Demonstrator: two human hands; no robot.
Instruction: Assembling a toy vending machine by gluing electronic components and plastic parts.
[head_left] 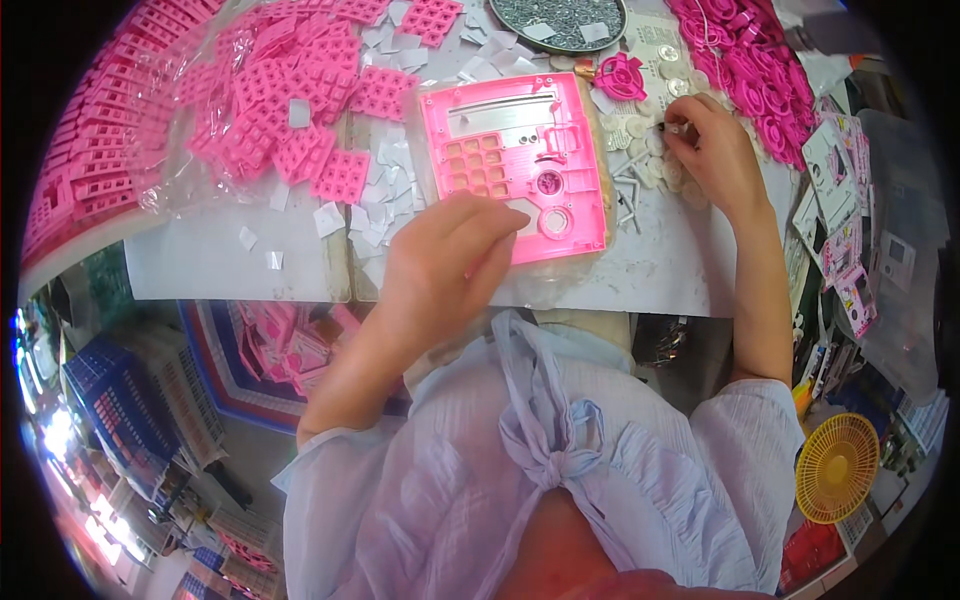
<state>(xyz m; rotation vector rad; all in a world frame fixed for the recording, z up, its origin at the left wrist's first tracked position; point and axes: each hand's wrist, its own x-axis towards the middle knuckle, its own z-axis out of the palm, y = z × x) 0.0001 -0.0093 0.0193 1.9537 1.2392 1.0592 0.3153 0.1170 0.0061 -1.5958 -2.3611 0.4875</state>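
Observation:
A pink plastic casing (590, 190) lies in front of me, with a grid of square holes, a long window and round openings. My left hand (440, 250) rests over its lower left corner. The fingers are pressed together near a small pale piece by the lower round opening; what they hold, if anything, is hidden. My right hand (715, 150) is to the right of the casing, above scattered white round discs (648, 172). Thumb and forefinger pinch there, with a small dark spot at their tips that is too small to name.
Pink button grids (290, 100) pile up at the far left among white paper squares (385, 200). A round tray (560, 45) of small metal parts stands at the back. Magenta ring parts (745, 60) heap at the far right. A yellow basket (838, 468) sits lower right.

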